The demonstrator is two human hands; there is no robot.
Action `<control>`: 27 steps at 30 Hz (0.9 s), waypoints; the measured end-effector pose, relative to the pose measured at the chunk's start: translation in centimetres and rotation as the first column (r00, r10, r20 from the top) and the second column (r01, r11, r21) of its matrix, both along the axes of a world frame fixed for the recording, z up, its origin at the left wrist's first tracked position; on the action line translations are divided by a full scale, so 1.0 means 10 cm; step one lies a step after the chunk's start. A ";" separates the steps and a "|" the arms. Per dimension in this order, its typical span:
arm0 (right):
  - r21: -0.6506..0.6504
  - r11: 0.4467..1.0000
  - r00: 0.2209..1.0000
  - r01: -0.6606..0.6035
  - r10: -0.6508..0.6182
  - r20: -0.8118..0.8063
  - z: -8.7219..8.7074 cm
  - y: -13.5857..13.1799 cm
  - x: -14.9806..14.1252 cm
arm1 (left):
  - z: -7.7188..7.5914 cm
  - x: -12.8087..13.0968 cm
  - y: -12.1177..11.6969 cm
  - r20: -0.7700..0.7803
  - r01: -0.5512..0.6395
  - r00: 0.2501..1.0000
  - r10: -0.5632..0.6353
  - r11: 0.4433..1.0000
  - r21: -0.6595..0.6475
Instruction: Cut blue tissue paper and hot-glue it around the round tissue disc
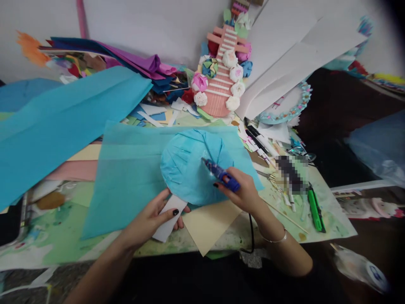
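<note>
My right hand (242, 190) grips a blue hot glue gun (223, 175), its nozzle pointing at the middle of a round disc (180, 160) covered in blue crepe paper. The paper is folded over the disc's edge in pleats. A white strip (171, 213) like a handle runs from the disc's lower edge, and my left hand (167, 213) pinches it, thumb on top and fingers underneath. Under the disc spreads a sheet of blue tissue paper (126, 185). Whether the nozzle touches the disc I cannot tell.
A pink paper guitar (218, 88) with paper flowers leans at the back. Folded blue crepe paper (79, 109) lies left. On the right are a green box cutter (314, 209), scissors (268, 175), black markers (256, 137) and a wooden stick (286, 217). Cream paper (211, 226) lies at the front edge.
</note>
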State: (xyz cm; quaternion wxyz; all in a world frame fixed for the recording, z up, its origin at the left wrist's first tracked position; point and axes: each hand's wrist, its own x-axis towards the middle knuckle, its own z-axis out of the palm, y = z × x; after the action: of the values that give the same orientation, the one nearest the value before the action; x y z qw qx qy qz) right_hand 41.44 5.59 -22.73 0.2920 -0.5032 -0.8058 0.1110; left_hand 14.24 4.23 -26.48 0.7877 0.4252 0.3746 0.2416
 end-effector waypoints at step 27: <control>0.023 0.996 0.973 0.089 -0.082 -0.215 0.38 -0.37 0.01 | 0.06 -0.07 -0.17 0.067 -0.125 0.991 0.112 0.962 0.244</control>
State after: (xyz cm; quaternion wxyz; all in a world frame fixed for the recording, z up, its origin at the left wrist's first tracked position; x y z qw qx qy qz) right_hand 41.54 1.86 -18.92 0.3897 -0.5179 -0.7488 0.1386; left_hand 13.58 2.52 -25.89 0.7220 0.4905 0.3457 0.3443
